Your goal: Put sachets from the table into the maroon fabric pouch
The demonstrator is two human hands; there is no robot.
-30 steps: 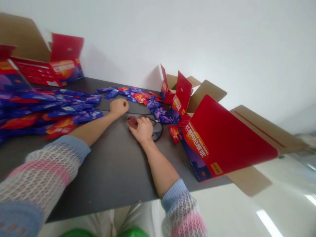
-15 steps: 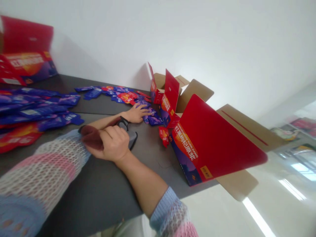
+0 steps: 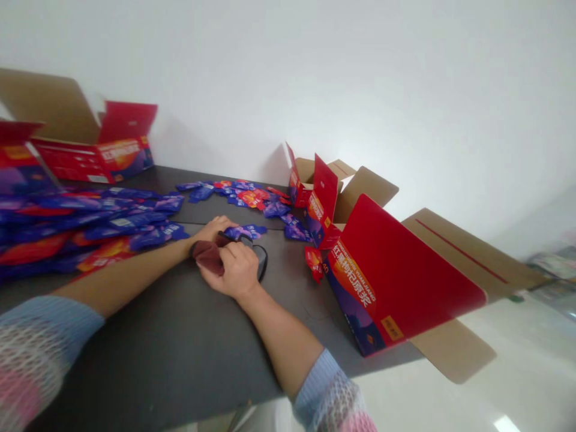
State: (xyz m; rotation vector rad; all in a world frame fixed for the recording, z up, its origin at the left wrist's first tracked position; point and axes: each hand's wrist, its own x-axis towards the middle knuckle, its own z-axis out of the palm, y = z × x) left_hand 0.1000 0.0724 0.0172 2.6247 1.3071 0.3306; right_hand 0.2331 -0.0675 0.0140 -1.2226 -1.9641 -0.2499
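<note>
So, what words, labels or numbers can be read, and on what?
"红黑枸杞原浆" on the nearest right-hand box
"YUANJIANG" on the same box
"40" on the same box
Too small or blurred: that box's orange label, print on the other boxes and sachets.

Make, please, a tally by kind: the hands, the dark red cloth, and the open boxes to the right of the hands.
Hands, left hand and right hand: 2
Dark red cloth, in the right hand: 1
Open boxes, front box, middle box and back box: 3
Total: 6
</note>
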